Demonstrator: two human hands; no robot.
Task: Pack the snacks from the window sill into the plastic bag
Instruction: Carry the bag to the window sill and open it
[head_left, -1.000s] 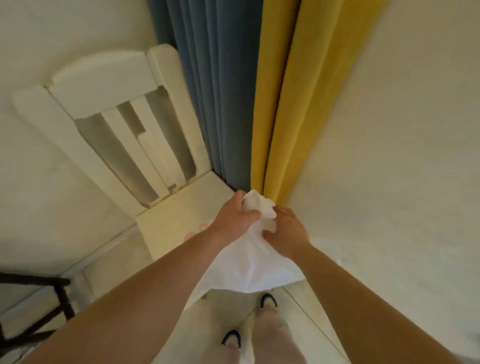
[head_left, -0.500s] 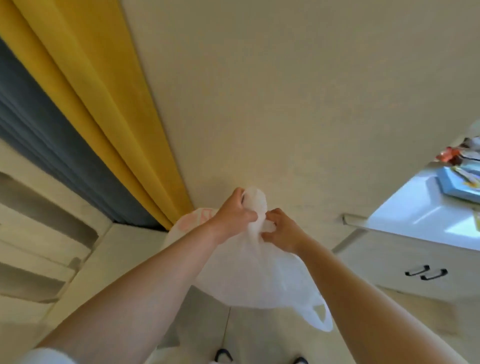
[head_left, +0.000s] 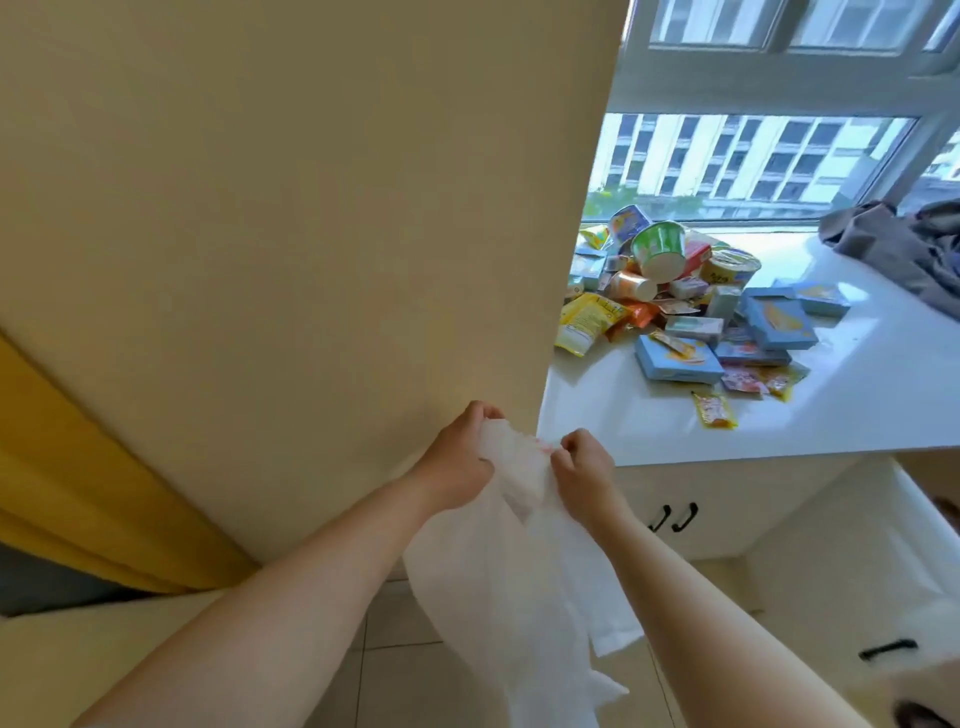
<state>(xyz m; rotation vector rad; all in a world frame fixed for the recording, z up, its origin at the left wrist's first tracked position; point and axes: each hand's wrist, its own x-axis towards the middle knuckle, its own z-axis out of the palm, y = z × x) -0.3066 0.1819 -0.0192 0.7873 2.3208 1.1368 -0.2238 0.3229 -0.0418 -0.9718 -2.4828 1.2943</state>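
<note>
A white plastic bag hangs crumpled from both my hands in front of a beige wall. My left hand grips its bunched top from the left, and my right hand pinches the top from the right. Further right, the white window sill carries a pile of snacks: several blue boxes, a green and white cup, yellow and orange packets, and a small yellow sachet lying apart near the front edge. Both hands are to the left of and below the pile.
A grey cloth heap lies at the far right of the sill. White cabinet doors with black handles sit under the sill. A yellow curtain hangs at the left. The beige wall corner hides part of the pile.
The view has swung right from the chair and curtains to the window sill with the snacks. Both hands still hold the bag's top, and the bag now hangs longer below them.
</note>
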